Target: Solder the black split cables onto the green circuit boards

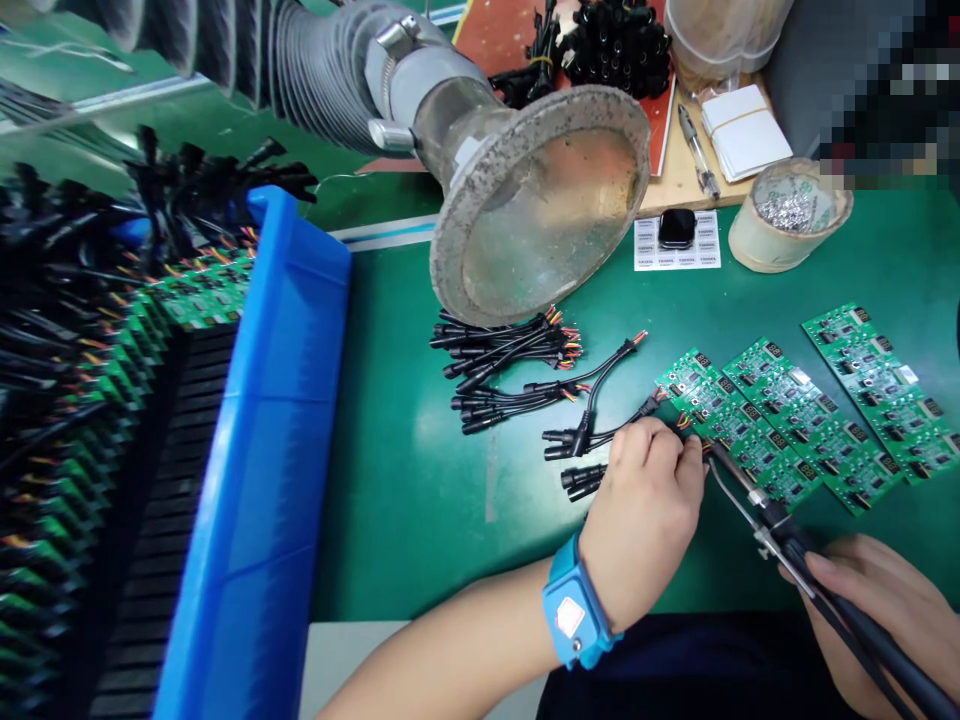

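Observation:
My left hand (pixel 649 505), with a blue wrist strap (pixel 577 605), is closed in a pinch at the lower-left edge of a green circuit board (pixel 739 425). Coloured wire ends show at its fingertips, and black connector cables (pixel 585 480) stick out from under it; the pinched part is hidden. In my right hand (pixel 885 610) is a soldering iron (pixel 795 545) with a thin metal feed tube alongside. Its tip meets the board's edge close to my left fingertips. Other cables (pixel 637 412) reach the same board with their coloured wires.
Two more boards (pixel 814 425) (pixel 885 390) lie to the right. Bundled cables (pixel 510 345) rest beneath a fume extractor hood (pixel 540 205). A blue bin (pixel 292 400) with wired boards stands left. Behind are a tape roll (pixel 787 215), a pen (pixel 697 150) and white cards (pixel 746 130).

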Demonstrator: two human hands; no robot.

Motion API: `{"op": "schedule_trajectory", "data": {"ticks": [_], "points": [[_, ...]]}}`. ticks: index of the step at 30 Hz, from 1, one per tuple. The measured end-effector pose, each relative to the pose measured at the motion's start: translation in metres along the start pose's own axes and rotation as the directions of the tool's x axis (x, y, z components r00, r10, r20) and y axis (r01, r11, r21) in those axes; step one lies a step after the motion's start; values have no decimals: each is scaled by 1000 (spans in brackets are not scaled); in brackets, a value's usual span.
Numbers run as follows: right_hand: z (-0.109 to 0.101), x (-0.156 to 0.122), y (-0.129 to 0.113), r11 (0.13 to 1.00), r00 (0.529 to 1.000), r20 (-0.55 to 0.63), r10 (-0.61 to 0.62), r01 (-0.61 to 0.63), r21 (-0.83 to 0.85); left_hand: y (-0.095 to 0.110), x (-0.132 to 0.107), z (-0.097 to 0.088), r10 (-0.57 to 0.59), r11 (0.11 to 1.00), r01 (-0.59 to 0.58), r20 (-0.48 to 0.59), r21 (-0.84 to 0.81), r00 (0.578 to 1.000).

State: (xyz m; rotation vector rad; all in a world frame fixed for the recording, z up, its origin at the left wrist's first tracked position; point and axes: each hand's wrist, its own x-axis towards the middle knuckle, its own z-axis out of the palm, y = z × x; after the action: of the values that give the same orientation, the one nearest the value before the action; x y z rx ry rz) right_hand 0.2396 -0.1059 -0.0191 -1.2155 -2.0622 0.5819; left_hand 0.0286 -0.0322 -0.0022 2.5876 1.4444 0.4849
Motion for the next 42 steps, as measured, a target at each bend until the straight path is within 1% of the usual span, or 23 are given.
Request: {"op": "schedule_trajectory", "data": {"ticks": [3, 5, 7, 9, 10, 12, 16, 18, 22, 24, 26, 28, 29, 31, 33, 35, 36, 39, 42], "points": [[0, 2, -1, 998, 995, 70, -69, 69, 6, 0, -1, 0, 5, 1000, -5, 14, 22, 1000], [-2, 1, -1, 996, 995, 49, -87, 85, 35, 0, -1, -1, 5, 999, -6, 26, 36, 1000], [-5, -1, -1, 996, 999, -17, -36, 37, 81, 0, -1, -2, 9, 999, -11, 37, 45, 999], [-6, -5, 0, 992, 994, -90, 63, -52, 116, 0, 0, -3, 14, 999, -16, 44, 49, 999], [-7, -6, 0, 989, 989, -105, 104, -92, 119, 0, 0, -3, 16, 999, -18, 46, 50, 999], [-5, -6, 0, 983, 978, -125, 165, -153, 102, -1, 0, -2, 22, 998, -24, 41, 51, 999], [5, 3, -2, 973, 935, -268, 232, -226, 51, -5, 1, -2, 40, 998, -42, 40, 40, 998], [10, 10, -2, 979, 940, -275, 200, -201, 27, -10, 2, -3, 45, 999, -46, 51, 12, 998], [17, 25, 2, 996, 968, -237, 85, -88, -3, -23, 4, -6, 36, 998, -34, 60, -48, 998], [18, 30, 4, 997, 970, -233, 71, -75, -6, -30, 6, -8, 34, 996, -30, 46, -88, 998], [17, 33, 5, 998, 973, -225, 60, -63, -7, -38, 8, -9, 47, 987, -45, 7, -157, 999], [17, 32, 5, 998, 970, -236, 52, -60, -28, -46, 12, -11, 30, 976, -45, -77, -211, 997], [18, 31, 5, 997, 966, -253, 54, -67, -44, -51, 14, -11, -3, 977, -25, -128, -214, 992], [19, 30, 3, 991, 944, -319, 88, -115, -68, -59, 20, -10, -93, 985, 57, -228, -161, 969], [20, 30, 0, 983, 910, -394, 128, -168, -70, -66, 26, -8, -150, 988, 134, -276, -75, 950], [21, 32, -3, 981, 889, -440, 127, -179, -79, -70, 30, -4, -171, 985, 172, -265, -22, 949], [21, 33, -3, 980, 888, -444, 121, -177, -88, -71, 31, -2, -176, 984, 180, -251, -10, 952], [19, 36, -5, 978, 904, -405, 141, -191, -85, -70, 31, 2, -192, 979, 202, -220, 20, 956], [17, 38, -7, 980, 900, -406, 158, -194, -49, -69, 30, 3, -209, 973, 223, -197, 52, 958]]}}
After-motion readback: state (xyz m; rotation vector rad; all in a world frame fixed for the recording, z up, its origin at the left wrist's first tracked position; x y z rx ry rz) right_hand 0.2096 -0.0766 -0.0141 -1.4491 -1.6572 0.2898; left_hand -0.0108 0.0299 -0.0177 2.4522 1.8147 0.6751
